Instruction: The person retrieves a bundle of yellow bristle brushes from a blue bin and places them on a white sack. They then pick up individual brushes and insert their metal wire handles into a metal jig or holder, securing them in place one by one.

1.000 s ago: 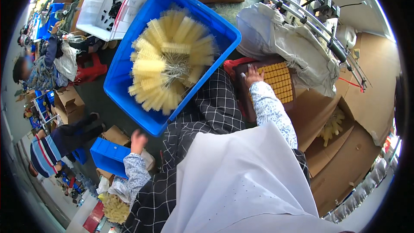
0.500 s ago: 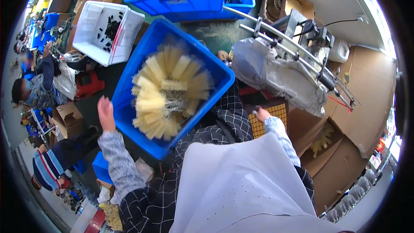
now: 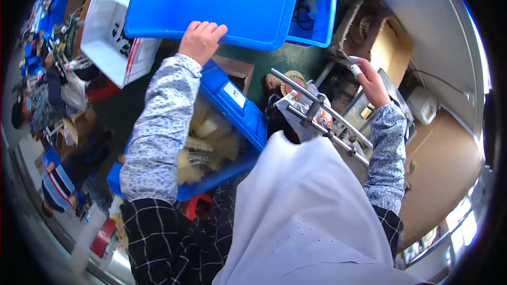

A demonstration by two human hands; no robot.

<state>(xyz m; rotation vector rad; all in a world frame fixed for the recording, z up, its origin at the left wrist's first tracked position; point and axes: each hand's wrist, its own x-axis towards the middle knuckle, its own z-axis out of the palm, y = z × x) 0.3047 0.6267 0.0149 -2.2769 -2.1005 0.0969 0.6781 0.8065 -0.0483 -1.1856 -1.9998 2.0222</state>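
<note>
My left hand is closed over the near rim of an upper blue bin, whose inside looks bare. Below that forearm, a second blue bin holds a heap of cream bristle brushes with wire stems, blurred and partly covered by my sleeve. Out to the right, my right hand has white wraps on two fingertips pressed close together. It is beside a metal fixture with twin steel rails; whatever lies between those fingers is too small to make out.
Small black pieces lie in a white tub at the left. Behind the upper bin, another blue bin holds dark cords. A cardboard box and a white jug stand at right. Part of a red stool shows beside my legs.
My left hand has gone up from beside the brush bin to the upper bin's rim. My right hand has risen from near the checked mat to the metal fixture. The view has shifted.
</note>
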